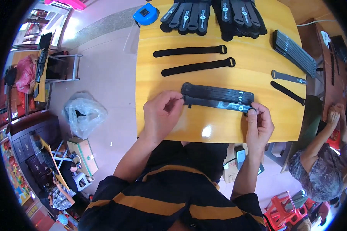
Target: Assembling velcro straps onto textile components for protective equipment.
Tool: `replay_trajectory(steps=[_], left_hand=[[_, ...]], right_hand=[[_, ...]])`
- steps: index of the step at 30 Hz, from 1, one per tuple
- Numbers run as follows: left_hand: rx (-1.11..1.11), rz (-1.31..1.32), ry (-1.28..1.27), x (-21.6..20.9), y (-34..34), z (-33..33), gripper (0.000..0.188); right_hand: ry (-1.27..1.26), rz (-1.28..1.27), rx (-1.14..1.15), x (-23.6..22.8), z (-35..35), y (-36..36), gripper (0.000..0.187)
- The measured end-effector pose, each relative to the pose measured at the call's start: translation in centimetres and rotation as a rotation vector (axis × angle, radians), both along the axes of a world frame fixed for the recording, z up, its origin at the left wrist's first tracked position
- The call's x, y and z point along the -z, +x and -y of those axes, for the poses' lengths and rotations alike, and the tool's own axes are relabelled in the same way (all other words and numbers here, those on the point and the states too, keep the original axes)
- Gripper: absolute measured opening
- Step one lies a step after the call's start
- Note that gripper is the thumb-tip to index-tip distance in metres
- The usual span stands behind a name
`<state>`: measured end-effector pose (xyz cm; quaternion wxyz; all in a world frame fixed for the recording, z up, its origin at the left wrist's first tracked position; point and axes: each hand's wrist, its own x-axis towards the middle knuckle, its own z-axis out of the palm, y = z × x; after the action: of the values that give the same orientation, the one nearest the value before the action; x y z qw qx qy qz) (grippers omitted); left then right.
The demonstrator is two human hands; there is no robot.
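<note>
In front of me, a black strap with pale print (214, 104) is stretched between my two hands near the table's front edge. My left hand (161, 115) pinches its left end between thumb and fingertips. At the other end, my right hand (260, 125) has thumb and fingers closed on the strap. Just behind lies a neat, overlapping row of similar straps (216, 91), close against the held one. Farther back, two plain black straps with looped ends lie apart: an upper one (189, 51) and a lower one (198, 67).
Bundled straps (189, 17) and a second bundle (241, 17) lie at the table's far edge, beside a blue tape measure (146, 14). A fanned strap stack (295, 52) and two loose straps are at right. Another person (322, 169) sits to the right; red stools (281, 210) stand below.
</note>
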<state>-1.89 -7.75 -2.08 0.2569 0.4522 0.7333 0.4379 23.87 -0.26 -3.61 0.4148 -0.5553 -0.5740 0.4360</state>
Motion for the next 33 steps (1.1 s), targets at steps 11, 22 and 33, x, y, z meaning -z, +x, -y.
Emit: replay_trajectory(steps=[11, 22, 33], left_hand=[[0.024, 0.001, 0.087, 0.4, 0.1, 0.3, 0.008], [0.027, -0.009, 0.125, 1.2, -0.1, 0.0, 0.015], [0.044, -0.083, 0.128, 0.9, -0.3, 0.0, 0.012]], right_hand=[[0.064, -0.016, 0.091, 1.2, 0.2, -0.1, 0.008], [0.036, 0.017, 0.103, 1.2, -0.1, 0.0, 0.01], [0.066, 0.033, 0.086, 1.4, -0.1, -0.1, 0.008]])
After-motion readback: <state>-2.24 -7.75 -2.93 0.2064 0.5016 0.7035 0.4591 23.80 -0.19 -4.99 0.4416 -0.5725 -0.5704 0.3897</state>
